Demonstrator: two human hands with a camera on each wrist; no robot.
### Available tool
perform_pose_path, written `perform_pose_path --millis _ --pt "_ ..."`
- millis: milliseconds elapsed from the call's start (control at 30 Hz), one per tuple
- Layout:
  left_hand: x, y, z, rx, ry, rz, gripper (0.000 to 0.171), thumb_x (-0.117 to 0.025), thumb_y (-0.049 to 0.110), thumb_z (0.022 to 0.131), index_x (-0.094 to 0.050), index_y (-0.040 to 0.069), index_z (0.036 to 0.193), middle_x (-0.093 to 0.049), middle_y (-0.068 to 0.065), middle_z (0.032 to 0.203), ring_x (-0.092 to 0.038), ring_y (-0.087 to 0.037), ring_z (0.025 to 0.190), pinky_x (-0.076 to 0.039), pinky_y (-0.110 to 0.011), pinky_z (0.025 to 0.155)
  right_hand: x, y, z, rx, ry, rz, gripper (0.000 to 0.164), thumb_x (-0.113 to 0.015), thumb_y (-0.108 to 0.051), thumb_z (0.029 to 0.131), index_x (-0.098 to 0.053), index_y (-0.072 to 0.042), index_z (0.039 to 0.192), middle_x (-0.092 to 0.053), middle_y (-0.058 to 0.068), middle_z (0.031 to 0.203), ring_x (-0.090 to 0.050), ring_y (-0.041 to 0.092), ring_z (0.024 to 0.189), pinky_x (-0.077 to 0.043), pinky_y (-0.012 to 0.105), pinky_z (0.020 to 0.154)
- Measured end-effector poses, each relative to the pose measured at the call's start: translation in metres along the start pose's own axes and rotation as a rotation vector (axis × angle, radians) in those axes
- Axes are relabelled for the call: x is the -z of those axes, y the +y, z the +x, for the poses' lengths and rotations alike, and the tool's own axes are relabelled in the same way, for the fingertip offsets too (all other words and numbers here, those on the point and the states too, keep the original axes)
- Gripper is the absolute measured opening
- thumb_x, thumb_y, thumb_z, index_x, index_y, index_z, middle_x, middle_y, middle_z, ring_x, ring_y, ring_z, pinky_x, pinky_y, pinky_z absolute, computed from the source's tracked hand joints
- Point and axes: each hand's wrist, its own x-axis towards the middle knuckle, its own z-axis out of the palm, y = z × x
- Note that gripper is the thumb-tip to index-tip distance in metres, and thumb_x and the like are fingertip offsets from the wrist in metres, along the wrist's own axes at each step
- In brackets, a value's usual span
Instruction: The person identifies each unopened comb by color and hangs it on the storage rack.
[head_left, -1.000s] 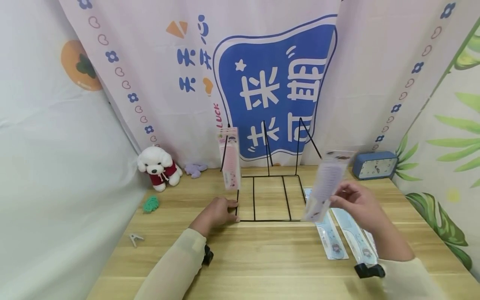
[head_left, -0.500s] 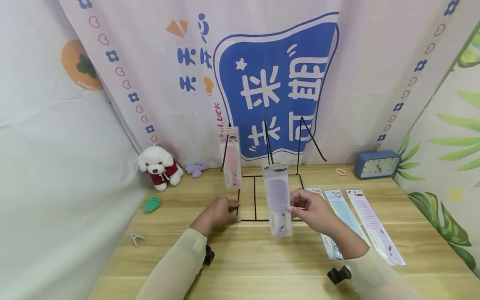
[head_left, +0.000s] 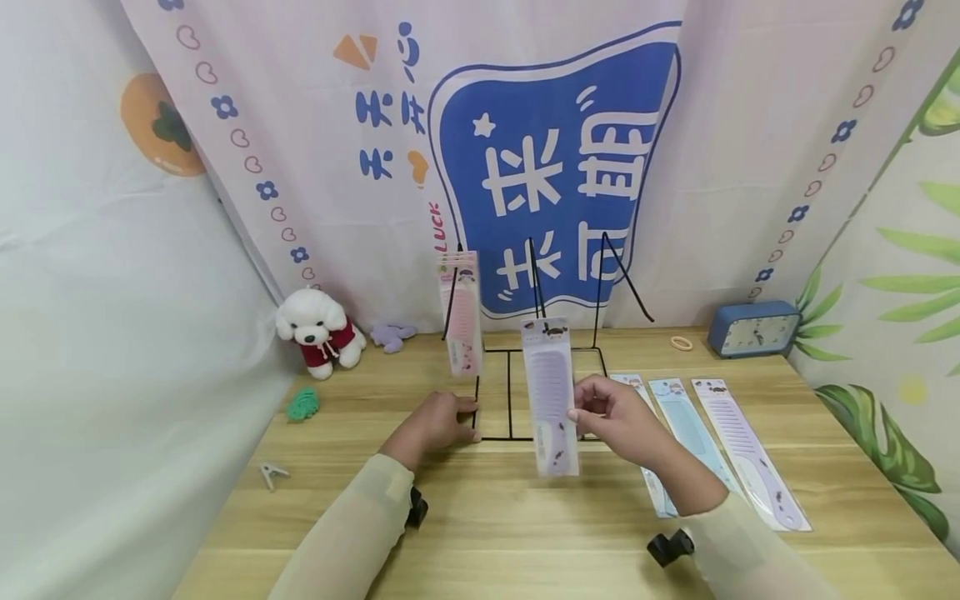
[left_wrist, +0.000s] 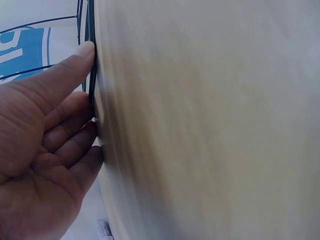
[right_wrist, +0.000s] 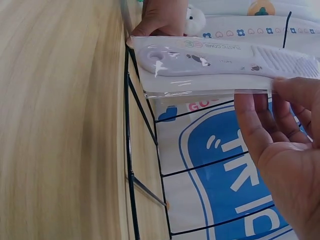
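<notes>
My right hand (head_left: 618, 421) pinches a purple plastic comb (head_left: 551, 392) in a clear pack by its right edge. It stands upright before the black wire rack (head_left: 510, 396), the pack's top edge right at the tip of the middle hook. In the right wrist view, the packed comb (right_wrist: 200, 62) lies across between thumb and fingertips. My left hand (head_left: 435, 429) grips the rack's front left base corner; its thumb touches the wire in the left wrist view. Several pink comb packs (head_left: 465, 333) hang on the left hook. Nothing hangs on the right hook (head_left: 628, 279).
On the table's right lie another purple comb pack (head_left: 753, 454), a blue one (head_left: 690, 421) and one partly behind my right hand. A blue clock (head_left: 753, 329) and a small ring (head_left: 681, 342) stand behind. At left are a plush dog (head_left: 326, 333), green coil (head_left: 302, 405) and clip (head_left: 272, 474).
My right hand has carried the purple comb leftward from over the packs on the right to the rack's middle hook, then slightly higher. My left hand has stayed on the rack.
</notes>
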Motion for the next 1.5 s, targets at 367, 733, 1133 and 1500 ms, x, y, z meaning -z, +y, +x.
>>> perform_pose_path --millis 367,733,1133,1500 --pt "0.001 0.001 -0.001 -0.011 -0.005 0.021 0.062 -0.087 0.030 0.096 -0.066 0.011 0.151 -0.060 -0.004 0.161 -0.047 -0.033 0.157 -0.040 -0.050 0.130 -0.003 -0.004 0.055 -0.104 0.140 0.121 0.020 -0.071 -0.009 0.105 -0.065 0.005 0.119 -0.069 0.015 0.107 -0.071 0.025 0.093 -0.069 0.043 0.085" --pt "0.001 0.000 -0.003 -0.020 -0.004 0.005 0.062 -0.087 0.030 0.095 -0.067 0.010 0.150 -0.059 -0.006 0.162 -0.046 -0.035 0.157 -0.037 -0.052 0.131 0.001 0.003 0.111 -0.123 0.202 0.114 0.023 -0.066 -0.009 0.107 -0.064 0.006 0.125 -0.067 0.016 0.113 -0.069 0.027 0.101 -0.067 0.051 0.094" --pt "0.001 -0.001 -0.001 -0.016 -0.010 0.017 0.062 -0.087 0.031 0.096 -0.066 0.011 0.151 -0.059 -0.005 0.162 -0.046 -0.033 0.158 -0.037 -0.050 0.131 0.008 0.013 0.145 -0.168 0.190 -0.129 0.018 -0.056 -0.009 0.111 -0.066 0.000 0.122 -0.068 0.017 0.117 -0.070 0.031 0.107 -0.066 0.042 0.090" --pt "0.002 0.000 -0.002 -0.005 -0.013 0.010 0.062 -0.087 0.031 0.096 -0.067 0.012 0.151 -0.058 -0.004 0.163 -0.045 -0.033 0.158 -0.037 -0.051 0.131 0.009 0.021 0.158 -0.202 0.194 -0.227 0.023 -0.053 -0.014 0.114 -0.069 -0.004 0.126 -0.070 0.015 0.120 -0.062 0.026 0.102 -0.054 0.035 0.082"
